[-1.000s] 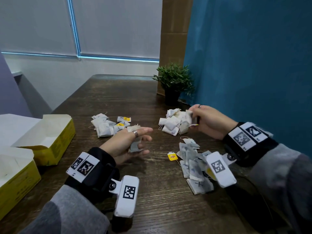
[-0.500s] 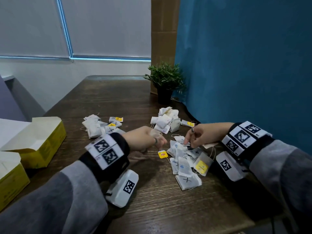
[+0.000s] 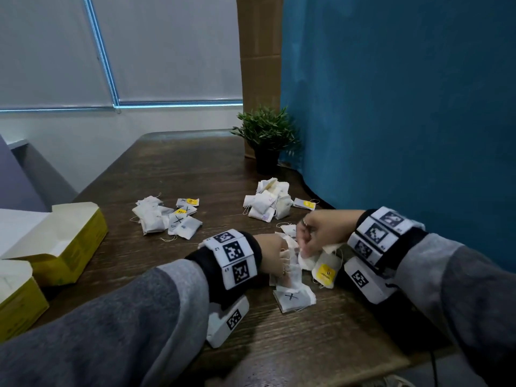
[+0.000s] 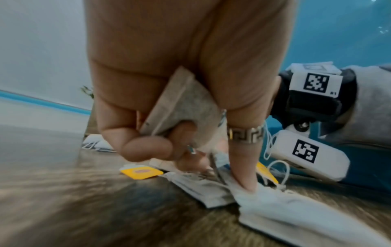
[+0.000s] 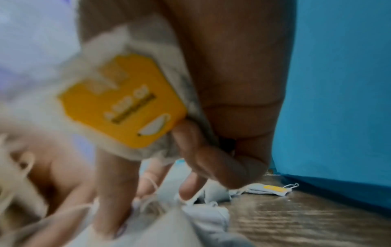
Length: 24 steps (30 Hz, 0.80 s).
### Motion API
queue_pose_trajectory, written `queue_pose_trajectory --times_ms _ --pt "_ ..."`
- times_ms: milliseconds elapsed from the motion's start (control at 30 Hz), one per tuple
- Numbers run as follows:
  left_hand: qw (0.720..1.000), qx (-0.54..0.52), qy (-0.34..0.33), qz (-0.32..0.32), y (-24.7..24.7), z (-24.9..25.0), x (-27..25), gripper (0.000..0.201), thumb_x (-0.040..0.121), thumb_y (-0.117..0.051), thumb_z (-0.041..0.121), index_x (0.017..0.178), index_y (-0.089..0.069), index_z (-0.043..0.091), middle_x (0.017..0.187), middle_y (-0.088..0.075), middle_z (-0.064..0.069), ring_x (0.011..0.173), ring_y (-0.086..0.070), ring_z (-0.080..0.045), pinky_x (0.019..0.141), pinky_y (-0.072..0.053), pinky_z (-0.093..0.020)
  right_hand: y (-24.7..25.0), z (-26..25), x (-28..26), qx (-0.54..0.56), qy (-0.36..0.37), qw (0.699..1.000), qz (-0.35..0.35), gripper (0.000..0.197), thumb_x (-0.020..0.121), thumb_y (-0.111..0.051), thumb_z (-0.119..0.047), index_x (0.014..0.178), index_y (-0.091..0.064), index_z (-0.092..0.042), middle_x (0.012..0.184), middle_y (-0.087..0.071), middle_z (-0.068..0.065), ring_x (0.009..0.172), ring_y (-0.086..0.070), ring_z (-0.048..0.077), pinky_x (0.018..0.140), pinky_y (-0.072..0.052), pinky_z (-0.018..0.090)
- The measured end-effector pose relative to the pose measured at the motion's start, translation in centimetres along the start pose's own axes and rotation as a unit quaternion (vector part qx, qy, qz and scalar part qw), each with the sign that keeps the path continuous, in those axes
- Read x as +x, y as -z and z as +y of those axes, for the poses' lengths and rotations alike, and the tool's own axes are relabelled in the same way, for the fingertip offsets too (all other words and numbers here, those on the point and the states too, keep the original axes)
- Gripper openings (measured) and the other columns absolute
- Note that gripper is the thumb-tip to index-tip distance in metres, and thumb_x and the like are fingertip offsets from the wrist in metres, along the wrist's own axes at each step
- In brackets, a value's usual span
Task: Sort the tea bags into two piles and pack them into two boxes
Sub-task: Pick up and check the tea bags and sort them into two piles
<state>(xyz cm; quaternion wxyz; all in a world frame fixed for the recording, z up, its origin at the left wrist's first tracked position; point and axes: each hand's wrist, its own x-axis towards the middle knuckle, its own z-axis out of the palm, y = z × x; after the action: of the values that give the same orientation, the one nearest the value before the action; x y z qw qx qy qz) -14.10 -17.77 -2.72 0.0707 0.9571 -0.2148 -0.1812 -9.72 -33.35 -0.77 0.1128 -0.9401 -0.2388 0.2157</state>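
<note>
Both hands meet over the loose heap of tea bags (image 3: 293, 298) near the table's front. My left hand (image 3: 279, 258) holds a tea bag (image 4: 184, 103) tucked in its palm under curled fingers, while its ringed finger (image 4: 243, 173) presses on a bag in the heap. My right hand (image 3: 310, 238) grips a tea bag with a yellow tag (image 3: 326, 272) (image 5: 125, 102) against its palm, and its other fingers (image 5: 112, 192) reach down into the heap. One sorted pile (image 3: 167, 216) lies at the left, another (image 3: 266, 203) further back at the right.
Two open yellow boxes (image 3: 75, 244) (image 3: 19, 303) stand at the left edge of the wooden table (image 3: 178, 169). A small potted plant (image 3: 265, 141) stands at the back by the blue curtain (image 3: 405, 121), which runs along the right side.
The right hand came back from the far right pile to the near heap. The left hand swung right, curled over its bag and joined it there.
</note>
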Motion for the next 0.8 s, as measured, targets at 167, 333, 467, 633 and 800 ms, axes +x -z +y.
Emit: queue_pose_trajectory --times_ms 167,333,467,633,800 --pt "0.986 -0.16 0.016 0.033 0.4 -3.0 -1.6 0.018 0.079 -0.069 0.014 0.083 -0.054 0.021 0.081 -0.053 0.004 0.081 -0.049 -0.014 0.068 -0.042 -0.023 1.5 -0.1 -0.9 0.296 0.063 0.947 0.107 0.015 0.084 -0.068 -0.014 0.075 -0.056 -0.012 0.067 -0.062 -0.003 0.06 -0.056 0.005 0.064 -0.045 0.018" --pt "0.954 -0.294 0.055 0.023 0.8 -5.8 -3.4 0.025 0.071 -0.079 0.018 0.083 -0.059 0.027 0.077 -0.058 0.003 0.072 -0.05 -0.016 0.054 -0.04 -0.023 0.8 -0.9 -0.5 0.558 0.046 0.827 0.055 0.026 0.092 -0.053 -0.006 0.07 -0.044 -0.013 0.048 -0.047 -0.004 0.033 -0.035 0.004 0.031 -0.027 0.014" --pt "0.951 -0.302 0.058 -0.021 0.5 -7.0 -4.4 0.023 0.074 -0.077 0.019 0.057 -0.062 0.026 0.063 -0.05 -0.002 0.06 -0.041 -0.019 0.051 -0.03 -0.024 0.6 -1.8 -0.5 0.558 0.046 0.824 0.087 0.025 0.091 -0.054 -0.004 0.07 -0.046 -0.015 0.051 -0.049 -0.004 0.034 -0.039 0.005 0.033 -0.029 0.016" --pt "0.926 -0.37 0.073 0.011 0.8 -8.0 -5.4 0.018 0.068 -0.075 0.025 0.069 -0.059 0.017 0.064 -0.049 -0.01 0.054 -0.042 -0.023 0.05 -0.028 -0.026 0.4 -2.4 0.0 0.382 0.005 0.894 0.235 0.024 0.087 -0.057 -0.004 0.07 -0.046 -0.016 0.057 -0.043 -0.007 0.043 -0.04 0.001 0.038 -0.029 0.008" --pt "0.839 -0.536 0.058 0.074 1.3 -9.1 -6.1 0.025 0.076 -0.069 0.007 0.061 -0.052 0.016 0.056 -0.045 -0.003 0.05 -0.038 -0.014 0.05 -0.029 -0.025 0.3 -2.3 0.1 0.397 0.016 0.884 0.247 0.011 0.086 -0.064 -0.007 0.091 -0.057 -0.013 0.044 -0.055 -0.012 0.041 -0.047 -0.002 0.045 -0.036 0.011"
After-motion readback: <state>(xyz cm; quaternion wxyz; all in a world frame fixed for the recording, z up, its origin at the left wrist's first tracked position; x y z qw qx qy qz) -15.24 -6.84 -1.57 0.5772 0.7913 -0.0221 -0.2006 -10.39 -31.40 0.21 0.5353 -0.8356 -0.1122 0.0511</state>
